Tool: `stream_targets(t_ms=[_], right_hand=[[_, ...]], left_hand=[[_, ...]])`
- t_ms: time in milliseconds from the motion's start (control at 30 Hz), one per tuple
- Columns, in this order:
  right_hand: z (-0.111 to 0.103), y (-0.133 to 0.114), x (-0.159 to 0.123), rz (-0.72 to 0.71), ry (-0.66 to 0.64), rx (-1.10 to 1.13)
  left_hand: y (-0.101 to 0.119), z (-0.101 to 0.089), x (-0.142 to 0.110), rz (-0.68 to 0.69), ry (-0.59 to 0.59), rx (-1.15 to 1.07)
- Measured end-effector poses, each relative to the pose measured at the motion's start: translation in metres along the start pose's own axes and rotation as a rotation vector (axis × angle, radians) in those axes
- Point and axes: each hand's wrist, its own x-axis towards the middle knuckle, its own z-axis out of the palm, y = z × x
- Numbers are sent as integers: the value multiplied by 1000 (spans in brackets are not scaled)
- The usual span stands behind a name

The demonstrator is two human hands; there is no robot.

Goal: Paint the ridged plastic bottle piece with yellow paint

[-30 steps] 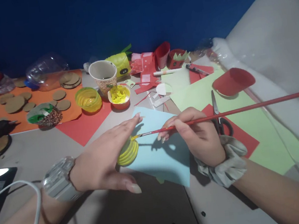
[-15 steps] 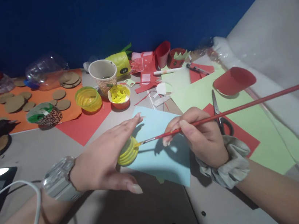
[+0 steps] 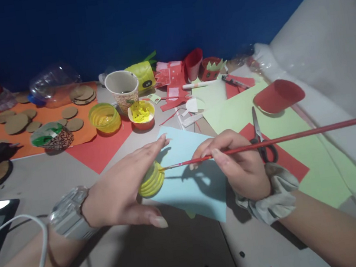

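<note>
My left hand [image 3: 123,191] lies flat, fingers stretched out, pressing on top of a ribbed yellow plastic cup piece [image 3: 152,181] that rests on a light blue paper sheet [image 3: 191,184]. My right hand [image 3: 234,165] pinches a long red paintbrush [image 3: 280,139], whose tip touches the yellow piece's right side. The brush handle runs off the right edge of the view. A watch is on my left wrist and a grey scrunchie on my right.
Behind stand a small bowl of yellow paint [image 3: 142,114], a yellow ribbed cup [image 3: 104,117], a paper cup [image 3: 123,89] and a clear bottle piece [image 3: 55,82]. Scissors [image 3: 260,138] lie on red and green paper. Cardboard discs [image 3: 15,123] sit on orange paper at left. A red cup piece [image 3: 278,95] lies at right.
The brush handle tilted up and then came back down while its tip stayed at the yellow piece. My left hand kept still.
</note>
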Motion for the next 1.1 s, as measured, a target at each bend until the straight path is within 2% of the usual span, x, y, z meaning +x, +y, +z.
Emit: stream_targets(t_ms=[100,200,367,567,700,833,967,1100], right_hand=[[1,-2,0,-10,-53,68],[1,1,-1,-17,-97,28],[-2,5,-1,-9,-50,-88],[2,-1,2,-16,4,21],[3,1,1,-26,35,0],[2,0,1,-95,-77,-17],[0,-5,1,-76,-213,-70],[-1,-6,-1,-85,-238,-27]], left_hand=[[0,0,0,-4,1,0],[-1,1,0,3,-1,0],[-1,1,0,-9,-1,-17],[0,-1,1,-28,-2,-22],[0,-1,1,-36,4,-24],[0,0,0,-19,7,-29],[-2,0,-1,-7,2,-22],[-3,0,0,-6,-3,-29]])
